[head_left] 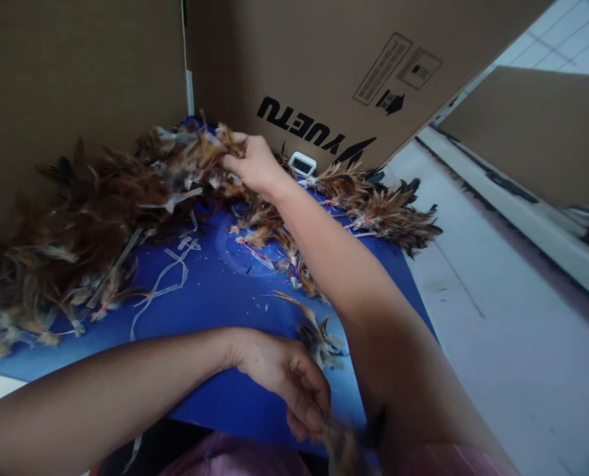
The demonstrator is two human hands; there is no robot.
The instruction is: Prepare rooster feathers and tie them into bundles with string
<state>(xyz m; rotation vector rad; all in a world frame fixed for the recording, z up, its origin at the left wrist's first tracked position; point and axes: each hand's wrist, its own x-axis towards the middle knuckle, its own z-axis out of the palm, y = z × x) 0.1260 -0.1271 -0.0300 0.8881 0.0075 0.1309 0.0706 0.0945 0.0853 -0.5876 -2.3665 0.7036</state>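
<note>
Two cardboard walls stand at the back: the left wall (80,73) and the far wall (294,59), which bears upside-down YUETU lettering. They meet in a far corner; whether they belong to boxes, and what those might hold, cannot be told. Another cardboard piece (532,132) stands at far right, beyond a pale ledge (512,205).

The blue board (209,307) carries feathers in several groups. A big brown heap (90,218) runs along the left wall into the far corner; a smaller row (259,218) lies at the middle, partly behind the right forearm; a dark-tipped bunch (393,208) overhangs the board's right edge. A white timer (303,164) sits near the far wall.

The right hand (257,164) reaches to the heap's far end, thumb and forefinger among the feathers; whether they pinch or only touch cannot be told. The left hand (294,387), at the near edge, has its fingers closed on a small tuft (344,443), blurred and hanging toward the near right. Just beyond it lie loose feathers (321,344).

Between heap and row, the board shows a blue stretch with clear strips (175,271) and pale flecks. Right of the board, the white surface (497,317) leaves wide room beside the right arm.
</note>
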